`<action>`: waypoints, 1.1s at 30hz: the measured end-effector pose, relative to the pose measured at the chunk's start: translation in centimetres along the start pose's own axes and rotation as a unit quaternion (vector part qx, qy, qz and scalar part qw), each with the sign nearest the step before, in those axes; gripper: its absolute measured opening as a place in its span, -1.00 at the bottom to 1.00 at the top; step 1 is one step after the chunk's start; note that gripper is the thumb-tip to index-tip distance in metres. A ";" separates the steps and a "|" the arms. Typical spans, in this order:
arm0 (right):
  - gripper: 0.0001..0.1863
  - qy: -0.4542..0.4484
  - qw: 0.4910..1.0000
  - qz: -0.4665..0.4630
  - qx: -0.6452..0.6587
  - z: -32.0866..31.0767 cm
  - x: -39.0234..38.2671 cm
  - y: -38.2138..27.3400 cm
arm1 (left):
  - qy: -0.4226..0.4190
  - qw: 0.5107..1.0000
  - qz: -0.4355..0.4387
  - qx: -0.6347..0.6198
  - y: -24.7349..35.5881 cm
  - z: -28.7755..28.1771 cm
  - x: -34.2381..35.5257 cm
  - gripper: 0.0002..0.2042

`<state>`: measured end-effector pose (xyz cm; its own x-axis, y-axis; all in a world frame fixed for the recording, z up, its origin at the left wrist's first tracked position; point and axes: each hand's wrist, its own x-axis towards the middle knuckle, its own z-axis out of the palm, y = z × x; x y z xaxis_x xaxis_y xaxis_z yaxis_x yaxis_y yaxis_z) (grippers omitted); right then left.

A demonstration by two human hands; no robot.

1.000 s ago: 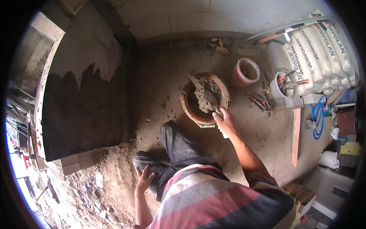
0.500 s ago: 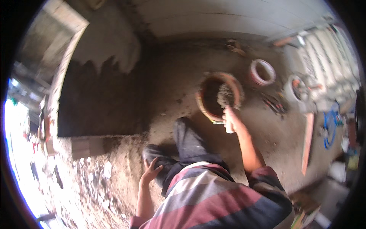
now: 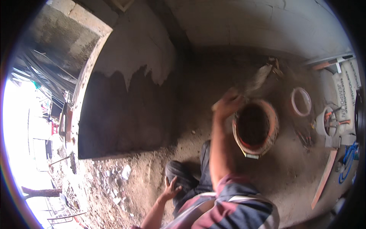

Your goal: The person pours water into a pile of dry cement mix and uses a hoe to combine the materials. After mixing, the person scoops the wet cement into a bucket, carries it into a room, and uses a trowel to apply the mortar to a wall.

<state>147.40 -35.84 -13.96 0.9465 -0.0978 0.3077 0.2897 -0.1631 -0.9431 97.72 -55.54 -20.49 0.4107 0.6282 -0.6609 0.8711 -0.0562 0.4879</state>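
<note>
My right hand (image 3: 230, 102) is wrapped round the handle of a trowel (image 3: 260, 79), held over the far left rim of a round reddish tub (image 3: 272, 128). Motion blurs the trowel's grey blade, which points away to the far right; I cannot tell how much mortar lies on it. Inside the tub is dark material, deep in shadow. My left hand (image 3: 171, 189) rests on my left knee with its fingers spread, holding nothing. Left of the tub stands a wall panel (image 3: 126, 114), dark and wet-looking below a jagged line and paler grey above.
A pale bucket (image 3: 301, 101) and a white pail of tools (image 3: 327, 121) stand to the right, near stacked sacks (image 3: 346, 89). A wooden plank (image 3: 324, 179) and blue hose (image 3: 347, 164) lie at the right. Rubble (image 3: 114, 183) covers the ground at the lower left.
My right hand has moved from above the tub with mortar on the trowel to its far left rim, and the blade has swung round. The view has shifted left. My left hand stays on the knee.
</note>
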 end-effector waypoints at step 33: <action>-0.53 -0.458 0.651 -0.064 -0.602 -25.9 16.8 10.1 | 0.013 0.927 0.258 -0.272 36.0 8.5 25.8 -0.79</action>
<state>162.52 -64.57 -15.03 0.7731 0.5288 -0.3503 0.5748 -0.8176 0.0344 141.94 -47.93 -24.80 0.7217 0.6458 -0.2492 0.2928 0.0415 0.9553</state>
